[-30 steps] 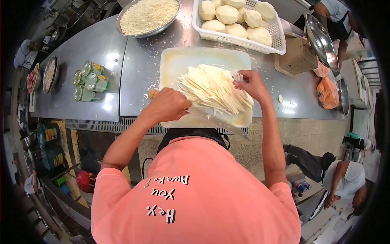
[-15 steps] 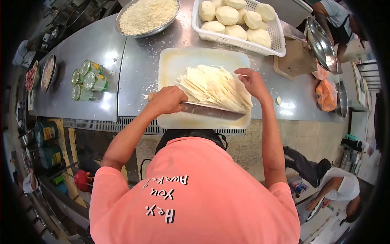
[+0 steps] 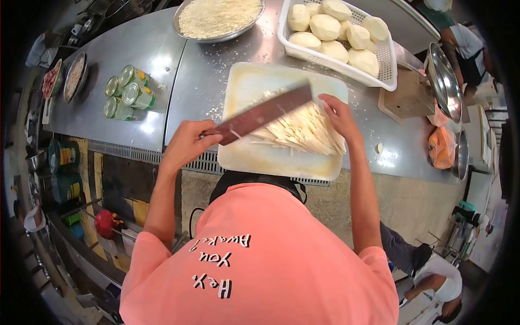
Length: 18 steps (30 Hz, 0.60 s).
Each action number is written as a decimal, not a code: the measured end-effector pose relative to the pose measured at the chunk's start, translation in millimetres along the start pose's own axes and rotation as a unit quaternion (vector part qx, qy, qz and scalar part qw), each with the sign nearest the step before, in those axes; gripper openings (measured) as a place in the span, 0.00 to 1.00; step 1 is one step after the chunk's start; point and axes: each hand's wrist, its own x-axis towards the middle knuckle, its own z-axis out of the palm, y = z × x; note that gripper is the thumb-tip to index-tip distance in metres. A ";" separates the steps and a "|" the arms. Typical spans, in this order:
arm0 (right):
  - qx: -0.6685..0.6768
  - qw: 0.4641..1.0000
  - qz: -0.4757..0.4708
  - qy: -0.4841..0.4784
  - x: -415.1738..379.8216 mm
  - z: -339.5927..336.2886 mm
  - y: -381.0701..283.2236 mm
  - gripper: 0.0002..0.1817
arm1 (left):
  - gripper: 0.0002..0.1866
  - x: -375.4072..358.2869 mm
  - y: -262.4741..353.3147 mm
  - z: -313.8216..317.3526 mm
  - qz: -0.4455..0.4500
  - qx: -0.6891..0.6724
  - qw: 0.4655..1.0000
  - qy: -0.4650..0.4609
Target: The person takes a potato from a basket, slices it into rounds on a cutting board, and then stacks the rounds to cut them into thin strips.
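My left hand [image 3: 188, 143] is wrapped round the handle of a cleaver [image 3: 268, 112]. The blade is raised and slants up to the right over the cutting board [image 3: 281, 162], with a few pale bits stuck to it. Beneath and beside the blade lies a pile of thin pale strips [image 3: 303, 131], partly hidden by it. At the pile's upper right, my right hand [image 3: 338, 114] has its fingers apart and bent, holding nothing, close to the strips and the blade's tip.
Beyond the board stand a metal bowl of chopped pieces [image 3: 219, 38] and a white basket [image 3: 387, 78] of peeled roots. Several cans [image 3: 130, 92] are at the left. A wooden block [image 3: 406, 95] and orange bag [image 3: 441, 147] are right. Another person [image 3: 447, 279] is lower right.
My left hand has moved left and turned the cleaver up, from the near edge of the strips to above them. The view has shifted, and the person at the lower right has changed pose.
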 end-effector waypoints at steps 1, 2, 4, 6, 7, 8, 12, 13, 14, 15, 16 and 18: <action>0.002 1.000 -0.002 -0.005 2.0 6.7 -13.8 0.15 | 0.13 -7.6 3.4 -1.0 -0.005 0.000 1.000 0.003; -0.018 0.999 -0.023 0.035 5.1 17.8 -29.6 0.15 | 0.14 -15.3 6.8 -2.3 -0.063 -0.011 0.997 0.040; -0.049 0.991 -0.079 0.094 4.2 49.3 -69.4 0.15 | 0.15 -24.2 6.6 2.1 -0.141 -0.053 0.984 0.095; -0.091 0.981 -0.137 0.106 2.1 81.9 -98.9 0.17 | 0.14 -21.6 3.2 18.0 -0.129 0.002 0.984 0.121; -0.118 0.975 -0.161 0.098 3.6 96.8 -105.6 0.18 | 0.13 -19.6 1.1 27.6 -0.116 0.057 0.982 0.141; -0.147 0.965 -0.183 0.119 5.3 111.1 -109.7 0.17 | 0.11 -16.9 -1.8 40.2 -0.105 0.110 0.979 0.135; -0.213 0.954 -0.181 0.112 6.7 143.5 -104.6 0.13 | 0.08 -8.6 -24.6 87.6 -0.115 0.146 0.977 0.109; -0.211 0.954 -0.182 0.110 8.1 145.1 -104.7 0.13 | 0.08 -6.0 -20.3 87.0 -0.108 0.147 0.978 0.100; -0.242 0.945 -0.195 0.102 9.0 145.7 -104.0 0.13 | 0.08 -11.6 -16.3 81.7 -0.117 0.145 0.978 0.098; -0.272 0.936 -0.207 0.089 5.3 145.7 -102.6 0.13 | 0.08 -19.7 -9.7 78.5 -0.119 0.143 0.978 0.093; -0.271 0.936 -0.205 0.089 5.0 144.5 -102.4 0.13 | 0.08 -24.0 4.2 68.4 -0.128 0.143 0.978 0.082; -0.300 0.927 -0.213 0.070 5.4 144.3 -103.5 0.12 | 0.08 -22.6 6.9 65.3 -0.141 0.148 0.976 0.070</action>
